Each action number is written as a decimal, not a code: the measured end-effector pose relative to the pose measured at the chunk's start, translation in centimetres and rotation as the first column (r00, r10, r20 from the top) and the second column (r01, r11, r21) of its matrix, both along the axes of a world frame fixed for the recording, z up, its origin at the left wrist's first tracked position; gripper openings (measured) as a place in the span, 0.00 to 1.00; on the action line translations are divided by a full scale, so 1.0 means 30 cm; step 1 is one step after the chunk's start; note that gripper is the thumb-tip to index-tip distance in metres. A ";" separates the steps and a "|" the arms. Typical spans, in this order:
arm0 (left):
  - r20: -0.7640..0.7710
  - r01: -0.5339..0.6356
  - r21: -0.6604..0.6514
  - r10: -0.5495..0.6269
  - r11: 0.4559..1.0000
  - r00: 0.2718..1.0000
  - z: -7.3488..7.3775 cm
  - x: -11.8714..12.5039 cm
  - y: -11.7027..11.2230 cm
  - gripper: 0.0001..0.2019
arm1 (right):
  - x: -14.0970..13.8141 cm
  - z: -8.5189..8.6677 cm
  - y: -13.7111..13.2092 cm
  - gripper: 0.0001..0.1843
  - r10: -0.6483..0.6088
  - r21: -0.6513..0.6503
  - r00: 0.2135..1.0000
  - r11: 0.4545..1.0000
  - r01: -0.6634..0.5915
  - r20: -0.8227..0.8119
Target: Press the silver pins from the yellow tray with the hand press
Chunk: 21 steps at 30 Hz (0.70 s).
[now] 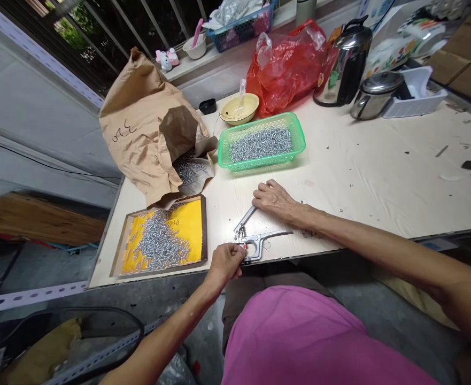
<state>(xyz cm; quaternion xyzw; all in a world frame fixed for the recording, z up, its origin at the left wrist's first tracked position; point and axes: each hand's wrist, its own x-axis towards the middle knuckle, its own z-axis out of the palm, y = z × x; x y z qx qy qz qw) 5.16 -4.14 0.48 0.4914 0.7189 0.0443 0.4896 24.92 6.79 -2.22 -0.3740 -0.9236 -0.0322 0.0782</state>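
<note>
A small grey metal hand press (258, 243) stands at the table's front edge, with a spring and a red part at its working end. My right hand (276, 201) is closed around the upper end of its raised lever (245, 220). At the working end, my left hand (225, 262) has thumb and fingers pinched together; whatever is between them is too small or hidden to name. Left of that hand, a shallow cardboard tray (203, 230) with a yellow bottom holds a heap of small silvery metal pins. More such pieces fill a green plastic basket (262, 162) beyond my hands.
A brown paper bag (139, 117) lies open at the back left, metal pieces spilling from its mouth. Behind the basket are a yellow bowl (249, 109) and a red plastic bag (283, 64). An electric kettle (345, 64) and a steel pot (373, 99) stand at the back right.
</note>
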 end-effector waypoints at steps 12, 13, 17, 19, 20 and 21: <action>-0.003 0.034 0.026 -0.034 0.999 0.999 -0.042 -0.026 -0.003 0.09 | 0.013 -0.011 0.032 0.06 0.099 -0.102 0.995 0.990 -0.098 0.005; -0.007 0.037 0.027 -0.037 0.999 0.999 -0.041 -0.025 -0.003 0.09 | 0.008 -0.023 0.037 0.08 0.110 -0.067 0.994 0.992 -0.108 0.020; -0.025 0.051 0.026 -0.050 0.998 0.998 -0.033 -0.021 -0.002 0.09 | -0.021 -0.047 0.070 0.11 0.163 0.082 0.986 0.983 -0.166 0.046; -0.023 0.036 0.025 -0.036 0.999 0.999 -0.031 -0.019 -0.005 0.09 | -0.033 -0.050 0.078 0.13 0.176 0.158 0.984 0.972 -0.177 0.020; -0.024 0.029 0.026 -0.028 0.999 0.999 -0.031 -0.017 -0.009 0.09 | -0.036 -0.051 0.078 0.13 0.180 0.196 0.984 0.965 -0.176 -0.001; -0.026 0.024 0.030 -0.023 0.999 0.999 -0.031 -0.015 -0.012 0.09 | -0.036 -0.052 0.074 0.14 0.180 0.232 0.983 0.958 -0.170 -0.025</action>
